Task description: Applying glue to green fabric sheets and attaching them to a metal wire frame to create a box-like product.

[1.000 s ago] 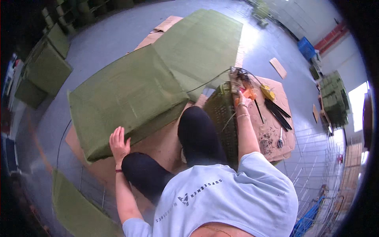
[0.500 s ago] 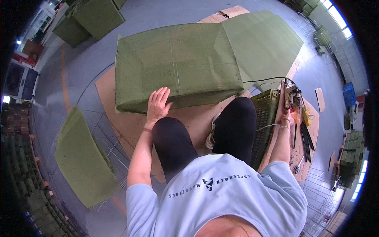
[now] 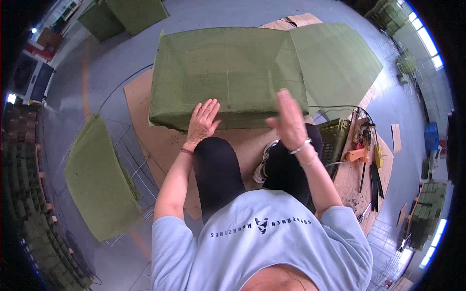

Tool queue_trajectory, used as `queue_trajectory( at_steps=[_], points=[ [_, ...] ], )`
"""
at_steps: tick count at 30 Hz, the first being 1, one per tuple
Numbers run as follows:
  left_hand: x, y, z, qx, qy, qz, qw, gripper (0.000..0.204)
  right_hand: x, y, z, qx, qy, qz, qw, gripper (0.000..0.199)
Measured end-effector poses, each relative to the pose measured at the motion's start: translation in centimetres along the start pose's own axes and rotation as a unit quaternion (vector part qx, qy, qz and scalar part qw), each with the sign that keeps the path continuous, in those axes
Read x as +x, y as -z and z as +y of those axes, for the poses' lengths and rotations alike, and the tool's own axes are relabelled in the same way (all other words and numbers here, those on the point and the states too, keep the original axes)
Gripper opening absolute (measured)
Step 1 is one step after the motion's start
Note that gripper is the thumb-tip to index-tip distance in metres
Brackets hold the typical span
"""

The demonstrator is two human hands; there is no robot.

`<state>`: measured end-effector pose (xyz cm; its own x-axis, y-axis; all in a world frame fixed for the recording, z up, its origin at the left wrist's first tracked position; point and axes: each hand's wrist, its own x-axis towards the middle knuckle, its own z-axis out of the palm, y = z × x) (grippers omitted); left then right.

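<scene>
A large box shape with green mesh-like faces (image 3: 228,72) lies in front of my knees. My left hand (image 3: 203,121) rests against its near edge, fingers stretched out, holding nothing. Over my right knee, slightly blurred, my right hand (image 3: 291,121) is raised near the box's right front corner. Its fingers are straight and nothing is in them; whether it touches the mesh I cannot tell. To the right, an orange-handled tool resembling a glue gun (image 3: 357,154) lies beside a wooden strip, with a black cable (image 3: 335,106) running nearby.
Brown cardboard (image 3: 141,104) lies under the box. A flat green sheet (image 3: 335,63) spreads beyond it at right. A dark green crate (image 3: 335,138) stands by my right knee; black strips (image 3: 375,186) lie farther right. Another green panel (image 3: 99,184) leans on wire frames at left.
My right hand has let go of the orange tool and come left toward the box's front edge. My left hand stays at the near edge. The view has shifted slightly.
</scene>
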<state>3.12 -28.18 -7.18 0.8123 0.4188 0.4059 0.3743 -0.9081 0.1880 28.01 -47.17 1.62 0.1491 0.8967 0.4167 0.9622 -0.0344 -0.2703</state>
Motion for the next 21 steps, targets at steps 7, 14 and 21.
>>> queue_trajectory(
  at_steps=[7, 14, 21],
  points=[
    [0.0, 0.3, 0.1, -0.011, 0.016, -0.003, 1.000, 0.065, 2.5, -7.0, -5.5, -0.041, 0.045, -0.147, 0.987, 0.090],
    [0.2, 0.2, 0.2, -0.017, 0.029, -0.002, 0.999, 0.065, 2.3, -8.2, -4.7, -0.014, 0.069, -0.073, 0.995, 0.095],
    [0.0, 0.2, 0.3, -0.029, 0.032, 0.013, 0.999, 0.062, 3.8, -8.3, -5.9, -0.014, 0.004, -0.215, 0.976, 0.095]
  ],
)
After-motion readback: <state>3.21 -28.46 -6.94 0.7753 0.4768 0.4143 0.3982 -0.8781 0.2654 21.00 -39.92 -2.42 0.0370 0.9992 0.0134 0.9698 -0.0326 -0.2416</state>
